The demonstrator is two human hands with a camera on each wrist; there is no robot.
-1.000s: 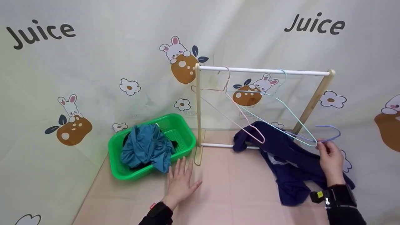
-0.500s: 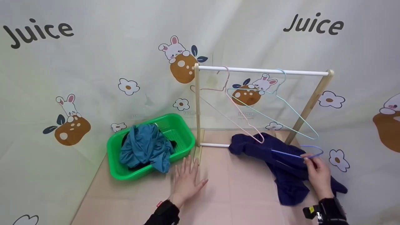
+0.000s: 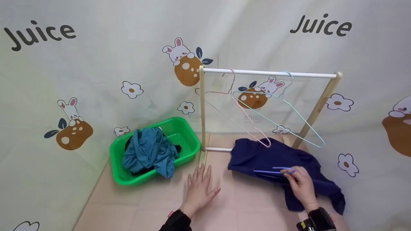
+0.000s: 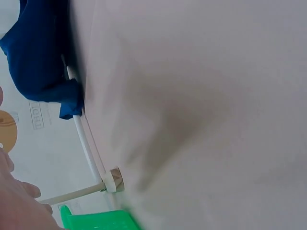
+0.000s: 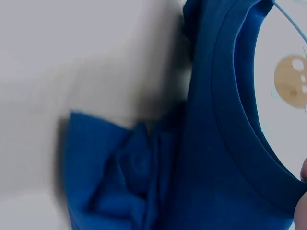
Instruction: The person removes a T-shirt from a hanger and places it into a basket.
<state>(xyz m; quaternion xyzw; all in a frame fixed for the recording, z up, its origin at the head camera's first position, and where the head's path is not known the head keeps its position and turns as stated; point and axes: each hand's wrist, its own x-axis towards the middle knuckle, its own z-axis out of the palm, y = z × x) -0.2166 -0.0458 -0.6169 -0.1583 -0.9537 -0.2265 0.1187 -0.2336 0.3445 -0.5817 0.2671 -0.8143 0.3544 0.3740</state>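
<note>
A blue hanger [image 3: 268,172] is pinched between the thumb and fingers of my right hand [image 3: 300,186]. A navy shirt [image 3: 273,154] hangs about it, low over the table in front of the rack. In the right wrist view, the shirt's round collar [image 5: 223,105] faces the camera, and my right fingers [image 5: 302,211] show at the edge beside it. Most of the hanger is hidden by the cloth. My left hand [image 3: 199,191], its fingers spread, is at the tabletop right of the green basket; in the left wrist view its fingers [image 4: 21,201] hold nothing.
The green basket [image 3: 135,181] at left holds a crumpled teal garment [image 3: 149,150] and something black. Behind the shirt stands a wooden rack with a white top bar [image 3: 257,73]. A pink hanger [image 3: 234,80] and a mint hanger [image 3: 297,114] hang from it.
My right hand has brought the blue hanger and navy shirt left and nearer, out from behind the mint hanger. My left hand has shifted slightly right, away from the basket.
</note>
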